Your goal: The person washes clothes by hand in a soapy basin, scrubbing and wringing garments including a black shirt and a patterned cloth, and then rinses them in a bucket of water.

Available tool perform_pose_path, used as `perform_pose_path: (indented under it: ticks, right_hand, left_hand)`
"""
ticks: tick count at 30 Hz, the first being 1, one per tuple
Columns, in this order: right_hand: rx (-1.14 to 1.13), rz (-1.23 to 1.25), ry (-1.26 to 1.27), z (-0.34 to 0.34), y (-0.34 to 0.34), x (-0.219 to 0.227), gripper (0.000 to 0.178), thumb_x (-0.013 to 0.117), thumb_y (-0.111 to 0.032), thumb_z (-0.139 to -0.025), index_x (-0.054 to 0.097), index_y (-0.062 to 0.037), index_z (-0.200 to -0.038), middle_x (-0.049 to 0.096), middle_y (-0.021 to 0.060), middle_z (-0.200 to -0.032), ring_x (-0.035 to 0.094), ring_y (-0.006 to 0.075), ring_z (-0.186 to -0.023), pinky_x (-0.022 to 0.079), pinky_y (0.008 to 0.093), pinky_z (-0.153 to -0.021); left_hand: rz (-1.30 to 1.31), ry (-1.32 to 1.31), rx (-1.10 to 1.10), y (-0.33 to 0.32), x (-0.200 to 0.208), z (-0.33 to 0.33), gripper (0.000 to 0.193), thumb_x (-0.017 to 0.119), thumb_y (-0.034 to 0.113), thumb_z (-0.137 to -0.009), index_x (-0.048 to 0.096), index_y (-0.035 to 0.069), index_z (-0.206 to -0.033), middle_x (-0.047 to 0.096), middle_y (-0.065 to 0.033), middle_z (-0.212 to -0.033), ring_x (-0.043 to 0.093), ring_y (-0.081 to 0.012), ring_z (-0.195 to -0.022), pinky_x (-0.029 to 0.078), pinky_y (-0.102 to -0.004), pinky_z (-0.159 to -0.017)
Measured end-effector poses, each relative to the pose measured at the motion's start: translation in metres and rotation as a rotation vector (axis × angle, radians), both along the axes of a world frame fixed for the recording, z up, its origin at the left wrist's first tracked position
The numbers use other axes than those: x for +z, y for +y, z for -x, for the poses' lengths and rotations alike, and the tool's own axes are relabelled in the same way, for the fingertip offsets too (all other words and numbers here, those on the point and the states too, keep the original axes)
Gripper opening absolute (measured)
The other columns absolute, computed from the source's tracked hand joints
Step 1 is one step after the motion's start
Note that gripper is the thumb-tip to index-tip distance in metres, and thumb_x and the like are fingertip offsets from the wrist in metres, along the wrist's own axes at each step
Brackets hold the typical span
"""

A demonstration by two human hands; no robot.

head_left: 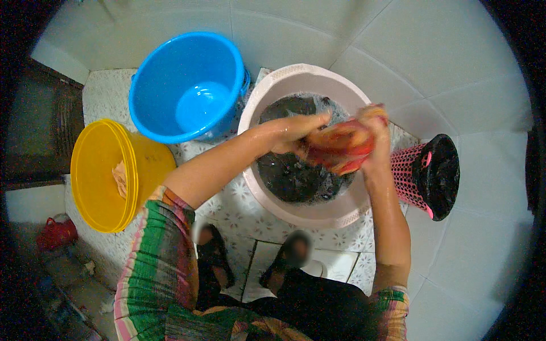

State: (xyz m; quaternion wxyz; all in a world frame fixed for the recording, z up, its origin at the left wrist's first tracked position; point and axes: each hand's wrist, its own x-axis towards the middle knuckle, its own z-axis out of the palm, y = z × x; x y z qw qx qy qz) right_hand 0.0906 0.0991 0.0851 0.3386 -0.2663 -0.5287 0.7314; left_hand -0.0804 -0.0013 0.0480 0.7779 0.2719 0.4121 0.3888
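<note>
A wet red and orange cloth (341, 146) is bunched between both hands above a pale pink basin (296, 211) of dark soapy water. My left hand (296, 132) presses on the cloth's left end, fingers stretched over it. My right hand (376, 142) grips the cloth's right end from behind. Both forearms are wet. Dark laundry lies under the suds in the basin.
A blue bucket (187, 85) stands upright behind the basin on the left. A yellow bucket (105, 173) lies tilted at left with a pale cloth inside. A pink mesh basket (424, 173) with a black liner sits at right. White tiled walls and patterned floor tiles surround them.
</note>
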Motion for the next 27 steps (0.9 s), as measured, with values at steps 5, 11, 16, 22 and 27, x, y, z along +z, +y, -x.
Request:
perform_pose_path:
  ticks: [5,11,16,22,27]
  right_hand:
    - [-0.316,0.497,0.179,-0.04,0.069,-0.031,0.033,0.045,-0.035,-0.087,0.06,-0.0066,-0.095,0.063,0.0116,-0.102,0.059,0.0301,-0.091,0.048,0.0446,-0.083]
    - [-0.348,0.524,0.219,-0.035,0.065,-0.038,0.029,0.048,-0.031,-0.087,0.059,-0.006,-0.098,0.063,0.0144,-0.1,0.06,0.0294,-0.089,0.049,0.0438,-0.082]
    - [-0.469,0.021,0.147,0.016,-0.02,0.026,0.017,0.059,-0.016,-0.08,0.054,-0.0057,-0.094,0.058,0.0109,-0.096,0.058,0.0266,-0.092,0.047,0.0396,-0.085]
    - [-0.151,-1.241,-0.007,0.016,-0.087,0.067,0.028,0.072,-0.012,-0.058,0.062,-0.0136,-0.085,0.058,0.0073,-0.089,0.057,0.0275,-0.086,0.047,0.0375,-0.076]
    - [0.25,-1.511,0.06,0.011,-0.102,0.07,0.027,0.066,-0.022,-0.052,0.063,-0.0192,-0.078,0.058,0.0037,-0.085,0.057,0.0239,-0.082,0.049,0.0352,-0.066]
  left_hand:
    - [-0.417,-0.063,0.577,0.005,-0.014,0.002,0.067,0.023,0.059,-0.092,0.019,0.015,-0.143,0.029,-0.0162,-0.143,0.028,-0.0287,-0.132,0.032,-0.0523,-0.101]
    - [-0.826,-0.085,0.916,0.022,-0.009,-0.079,0.069,0.047,0.045,-0.091,0.014,0.016,-0.144,0.027,-0.0146,-0.142,0.026,-0.0276,-0.133,0.031,-0.0481,-0.103]
    - [-0.498,-0.434,0.798,0.023,0.04,-0.062,0.053,0.052,0.041,-0.09,0.038,0.01,-0.13,0.046,-0.0096,-0.124,0.049,-0.0214,-0.112,0.042,-0.0357,-0.095]
    - [-0.356,-0.636,0.435,-0.022,0.072,-0.039,0.031,0.042,0.035,-0.095,0.054,0.007,-0.096,0.059,-0.0041,-0.088,0.057,-0.0145,-0.081,0.048,-0.03,-0.074]
    - [-0.239,-0.346,0.212,-0.035,0.038,-0.041,0.022,0.049,0.026,-0.088,0.053,0.011,-0.072,0.052,0.0,-0.066,0.047,-0.0111,-0.055,0.042,-0.0268,-0.053]
